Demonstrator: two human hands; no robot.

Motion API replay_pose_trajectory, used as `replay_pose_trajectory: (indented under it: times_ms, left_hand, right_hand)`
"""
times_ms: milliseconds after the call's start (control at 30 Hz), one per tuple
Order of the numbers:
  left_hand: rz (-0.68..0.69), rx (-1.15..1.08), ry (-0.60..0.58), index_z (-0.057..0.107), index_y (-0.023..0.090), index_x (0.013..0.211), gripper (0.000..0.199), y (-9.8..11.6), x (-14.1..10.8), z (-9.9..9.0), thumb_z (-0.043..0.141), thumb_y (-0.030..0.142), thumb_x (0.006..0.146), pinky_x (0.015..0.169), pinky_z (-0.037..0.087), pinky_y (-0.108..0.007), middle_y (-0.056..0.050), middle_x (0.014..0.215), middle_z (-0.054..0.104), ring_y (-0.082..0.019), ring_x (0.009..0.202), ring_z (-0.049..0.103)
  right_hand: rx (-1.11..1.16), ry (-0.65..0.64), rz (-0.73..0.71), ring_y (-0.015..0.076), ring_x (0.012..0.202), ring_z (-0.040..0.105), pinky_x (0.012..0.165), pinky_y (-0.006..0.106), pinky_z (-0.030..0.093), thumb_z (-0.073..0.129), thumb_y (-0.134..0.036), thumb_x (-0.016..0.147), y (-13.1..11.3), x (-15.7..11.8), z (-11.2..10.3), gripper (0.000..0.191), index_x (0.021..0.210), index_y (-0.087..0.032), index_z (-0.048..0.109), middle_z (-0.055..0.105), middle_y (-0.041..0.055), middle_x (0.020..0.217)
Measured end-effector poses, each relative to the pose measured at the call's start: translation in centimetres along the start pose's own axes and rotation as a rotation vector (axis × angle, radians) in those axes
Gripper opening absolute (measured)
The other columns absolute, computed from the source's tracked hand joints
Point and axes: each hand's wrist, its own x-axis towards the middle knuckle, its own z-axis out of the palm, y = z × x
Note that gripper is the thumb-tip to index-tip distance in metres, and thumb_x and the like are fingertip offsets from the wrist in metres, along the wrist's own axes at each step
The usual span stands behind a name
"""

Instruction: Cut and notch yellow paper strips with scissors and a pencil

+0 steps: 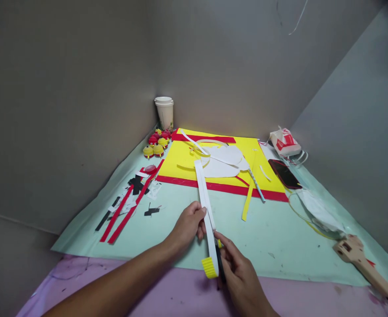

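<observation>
The long white paper strip [201, 185] is held in the air above the mint-green table cover [286, 246], and it is pinched near its middle between the thumb and fingers of the left hand [191, 219]. By the right hand [242, 275] a black tool [219, 264] is gripped with curled fingers, close beside the strip; its exact kind cannot be told. At the near end, a yellow ribbed piece [209, 267] is seen. The strip could be bent or torn, because it is thin and its far end is left unsupported. If the tool is sharp, a finger could be nicked, since both hands are kept near. The ribbed piece could be crushed by a careless grip.
</observation>
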Motion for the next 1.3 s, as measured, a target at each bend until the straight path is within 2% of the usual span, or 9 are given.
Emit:
replay_pose_trajectory:
  times_ms: [200,433,600,800,1033,1200,1300]
  left_hand:
    - [-0.007,0.003,-0.004,0.043,0.020,0.075,0.022,0.1,-0.1,0.1,0.049,0.036,0.090,0.039,0.032,-0.017,0.003,0.051,0.057,-0.007,0.035,0.042]
    - [-0.007,0.013,0.004,0.043,0.020,0.075,0.022,0.1,0.0,0.2,0.049,0.035,0.090,0.039,0.031,-0.017,0.003,0.051,0.057,-0.007,0.035,0.042]
    - [-0.020,-0.002,-0.004,0.044,0.020,0.075,0.022,-0.1,0.0,0.1,0.050,0.036,0.089,0.038,0.031,-0.017,0.002,0.050,0.057,-0.007,0.034,0.042]
    - [-0.032,-0.043,0.021,0.046,0.020,0.076,0.025,0.1,-0.1,0.2,0.050,0.040,0.089,0.039,0.032,-0.018,0.003,0.051,0.055,-0.008,0.036,0.043]
    - [0.012,0.033,0.002,0.043,0.020,0.074,0.024,0.1,-0.3,0.4,0.049,0.038,0.089,0.040,0.030,-0.018,0.004,0.051,0.055,-0.007,0.035,0.041]
    - [-0.007,0.021,0.008,0.043,0.020,0.075,0.023,0.3,-0.5,0.6,0.049,0.037,0.090,0.042,0.031,-0.017,0.004,0.051,0.053,-0.007,0.037,0.041]
    - [-0.009,0.011,0.003,0.043,0.020,0.075,0.024,0.1,-0.4,0.5,0.049,0.038,0.090,0.041,0.032,-0.018,0.004,0.052,0.055,-0.007,0.037,0.042]
  right_hand:
    - [-0.042,0.014,-0.019,0.0122,0.055,0.042,0.053,0.023,0.039,0.053,-0.051,0.090,0.1,0.0,-0.1,0.054,0.134,-0.021,0.057,0.045,-0.0043,0.064]
    - [-0.035,-0.030,0.019,0.0134,0.053,0.047,0.051,0.024,0.043,0.051,-0.053,0.090,-0.2,0.0,-0.3,0.057,0.138,-0.022,0.055,0.057,-0.0005,0.068]
    - [-0.020,0.016,0.016,0.0119,0.050,0.046,0.049,0.024,0.042,0.049,-0.055,0.090,-0.2,-0.1,0.0,0.059,0.138,-0.020,0.055,0.057,-0.0005,0.067]
    - [-0.017,-0.021,-0.004,0.0122,0.051,0.046,0.050,0.023,0.042,0.053,-0.054,0.089,0.1,-0.1,-0.2,0.057,0.136,-0.021,0.056,0.049,-0.0030,0.064]
    - [-0.001,0.001,-0.017,0.0115,0.052,0.043,0.050,0.022,0.039,0.053,-0.052,0.090,0.5,-0.1,-0.1,0.057,0.137,-0.020,0.054,0.046,-0.0043,0.064]
    - [-0.032,-0.080,-0.029,0.0127,0.055,0.049,0.051,0.022,0.043,0.051,-0.050,0.092,0.4,0.1,-0.8,0.055,0.140,-0.022,0.051,0.056,-0.0006,0.070]
    - [-0.058,-0.062,-0.066,0.0149,0.056,0.054,0.051,0.022,0.047,0.054,-0.050,0.091,0.3,0.2,-1.0,0.054,0.137,-0.022,0.055,0.060,0.0012,0.068]
